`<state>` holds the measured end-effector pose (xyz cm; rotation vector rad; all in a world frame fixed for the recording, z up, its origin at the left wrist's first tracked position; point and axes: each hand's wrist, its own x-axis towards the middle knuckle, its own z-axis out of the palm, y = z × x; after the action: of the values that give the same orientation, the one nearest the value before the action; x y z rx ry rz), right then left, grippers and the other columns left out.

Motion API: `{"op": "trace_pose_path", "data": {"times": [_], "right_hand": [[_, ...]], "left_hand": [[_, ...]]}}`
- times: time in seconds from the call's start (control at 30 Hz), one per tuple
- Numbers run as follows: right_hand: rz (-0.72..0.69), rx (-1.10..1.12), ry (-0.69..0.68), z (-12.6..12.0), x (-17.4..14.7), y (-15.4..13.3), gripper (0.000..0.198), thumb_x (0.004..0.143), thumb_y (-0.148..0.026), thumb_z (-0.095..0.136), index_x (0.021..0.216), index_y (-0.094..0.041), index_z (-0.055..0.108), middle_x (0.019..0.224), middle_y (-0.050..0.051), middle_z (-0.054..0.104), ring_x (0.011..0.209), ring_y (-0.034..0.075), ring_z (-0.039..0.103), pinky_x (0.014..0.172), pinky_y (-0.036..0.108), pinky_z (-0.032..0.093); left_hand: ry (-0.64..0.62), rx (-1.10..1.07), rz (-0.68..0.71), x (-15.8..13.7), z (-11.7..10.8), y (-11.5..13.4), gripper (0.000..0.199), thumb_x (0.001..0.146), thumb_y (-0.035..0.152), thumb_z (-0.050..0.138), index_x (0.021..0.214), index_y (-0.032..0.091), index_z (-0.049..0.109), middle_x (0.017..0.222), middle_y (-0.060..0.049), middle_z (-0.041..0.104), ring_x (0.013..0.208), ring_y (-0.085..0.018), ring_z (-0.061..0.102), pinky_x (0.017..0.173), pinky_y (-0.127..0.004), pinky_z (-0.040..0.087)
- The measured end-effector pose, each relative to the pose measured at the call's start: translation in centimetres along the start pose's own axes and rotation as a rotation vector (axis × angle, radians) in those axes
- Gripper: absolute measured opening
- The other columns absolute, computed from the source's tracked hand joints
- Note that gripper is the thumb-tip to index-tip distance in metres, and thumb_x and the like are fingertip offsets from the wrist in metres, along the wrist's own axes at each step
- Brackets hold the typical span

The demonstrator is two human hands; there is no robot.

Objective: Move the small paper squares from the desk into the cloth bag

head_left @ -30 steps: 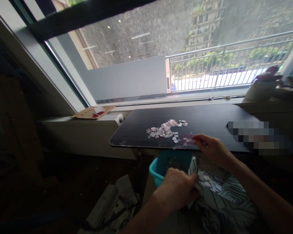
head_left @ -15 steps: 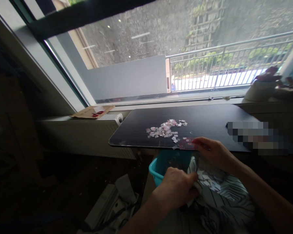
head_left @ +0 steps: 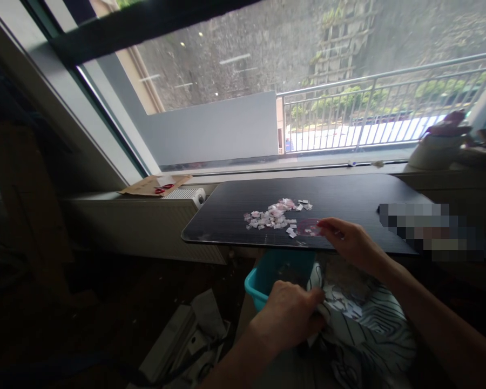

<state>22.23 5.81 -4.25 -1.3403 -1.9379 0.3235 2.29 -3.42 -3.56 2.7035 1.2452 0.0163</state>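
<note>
- Paper scraps (head_left: pixel 271 215), white and pinkish, lie in a loose heap left of the middle of the table (head_left: pixel 348 197); they overlap so much that you cannot count them.
- Your right hand (head_left: pixel 344 236) is over the table's near edge, thumb and fingertips pinched together on a thin pink sheet (head_left: pixel 306 227). It is see-through, so its outline blurs into the dark top, and your fingers cover its right end.
- Your left hand (head_left: pixel 291 308) is below the table's near edge, fingers curled closed on the rim of a striped cloth (head_left: pixel 389 324); the fold inside your grip is hidden.
- White slips (head_left: pixel 342 302) lie in the cloth's hollow, below the table; your right forearm passes over its far side, and its lower folds sink into shadow.
- A blue tub (head_left: pixel 251 286) sits under the table's near edge, partly behind your left hand; its contents are too dim to name.
- A pixelated patch (head_left: pixel 433 229) masks whatever is at the table's right end.
- White clutter (head_left: pixel 178 335) lies on the floor, below and left of the table, partly lost in the dark.
</note>
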Motion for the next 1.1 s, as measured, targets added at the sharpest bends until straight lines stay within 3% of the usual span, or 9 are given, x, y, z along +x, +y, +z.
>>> {"op": "trace_pose_path", "data": {"times": [0.33, 0.53, 0.7, 1.1], "right_hand": [[0.037, -0.093, 0.048, 0.0, 1.1, 0.6, 0.027, 0.085, -0.034, 0.051, 0.098, -0.02, 0.069, 0.072, 0.002, 0.07, 0.062, 0.016, 0.062, 0.059, 0.026, 0.044], [0.025, 0.006, -0.033, 0.4, 1.4, 0.0, 0.027, 0.085, -0.034, 0.05, 0.099, -0.021, 0.069, 0.078, 0.002, 0.072, 0.068, 0.017, 0.065, 0.062, 0.026, 0.045], [0.087, -0.164, 0.05, -0.5, 1.1, 0.7, 0.025, 0.08, -0.032, 0.053, 0.094, -0.021, 0.071, 0.067, 0.001, 0.069, 0.061, 0.017, 0.062, 0.056, 0.026, 0.041], [0.124, -0.133, 0.015, -1.3, 1.0, 1.5, 0.026, 0.078, -0.032, 0.052, 0.095, -0.022, 0.071, 0.071, 0.0, 0.07, 0.063, 0.016, 0.062, 0.059, 0.027, 0.044]], "left_hand": [[0.016, -0.017, -0.003, -0.5, 0.7, -0.1, 0.019, 0.083, 0.038, 0.058, 0.094, 0.022, 0.061, 0.078, -0.002, 0.071, 0.076, -0.026, 0.069, 0.065, -0.03, 0.046], [0.007, -0.024, -0.014, -0.6, 0.7, -0.1, 0.02, 0.083, 0.039, 0.058, 0.094, 0.022, 0.061, 0.077, -0.002, 0.071, 0.076, -0.027, 0.069, 0.064, -0.029, 0.045], [0.006, -0.041, -0.016, -0.6, 0.7, -0.1, 0.021, 0.083, 0.04, 0.059, 0.095, 0.023, 0.061, 0.078, -0.002, 0.071, 0.077, -0.026, 0.069, 0.066, -0.029, 0.045], [-0.003, -0.052, -0.012, -0.7, 0.4, -0.2, 0.019, 0.083, 0.039, 0.059, 0.093, 0.023, 0.061, 0.078, -0.001, 0.071, 0.078, -0.026, 0.069, 0.064, -0.027, 0.044]]}}
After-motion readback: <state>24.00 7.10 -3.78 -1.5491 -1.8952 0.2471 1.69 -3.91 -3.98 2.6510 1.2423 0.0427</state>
